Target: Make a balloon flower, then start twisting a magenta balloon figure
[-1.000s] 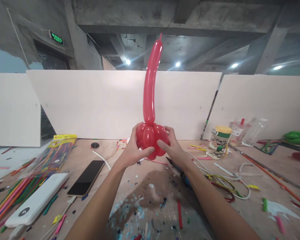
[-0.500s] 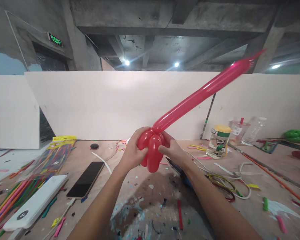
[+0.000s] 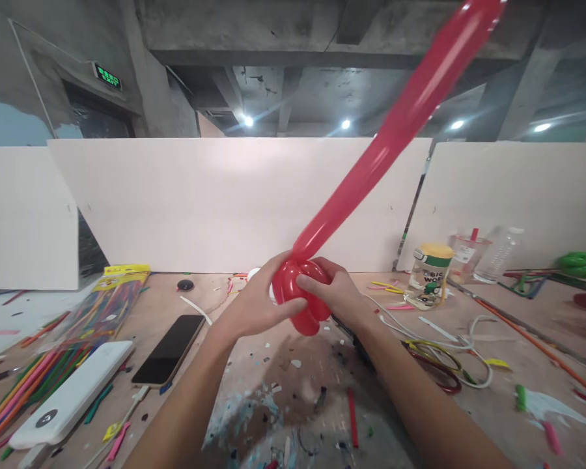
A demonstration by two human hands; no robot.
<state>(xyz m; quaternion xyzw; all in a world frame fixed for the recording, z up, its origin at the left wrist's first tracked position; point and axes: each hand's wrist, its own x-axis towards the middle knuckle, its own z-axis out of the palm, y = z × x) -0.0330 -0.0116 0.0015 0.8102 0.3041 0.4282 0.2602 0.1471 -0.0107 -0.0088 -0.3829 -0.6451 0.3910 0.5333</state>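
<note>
A red twisting balloon [image 3: 381, 153] is between my two hands above the middle of the table. Its lower end is twisted into a cluster of short bubbles; from there a long straight section slants up to the right and leaves the top of the view. My left hand [image 3: 261, 299] wraps the cluster from the left, thumb across its front. On the other side my right hand [image 3: 339, 290] grips the bubbles, its thumb pressed on the front. Fingers behind the cluster are hidden.
A phone [image 3: 168, 350], a white power bank [image 3: 73, 394] and a bag of modelling balloons [image 3: 107, 306] lie at left. A yellow-lidded jar [image 3: 427, 277], a plastic bottle [image 3: 499, 257] and cables [image 3: 478, 378] are at right. White boards [image 3: 234, 202] stand behind; scraps litter the tabletop.
The long section of the balloon has swung upward and now points more steeply. The bubble cluster has turned in my hands, and both thumbs have moved across its front.
</note>
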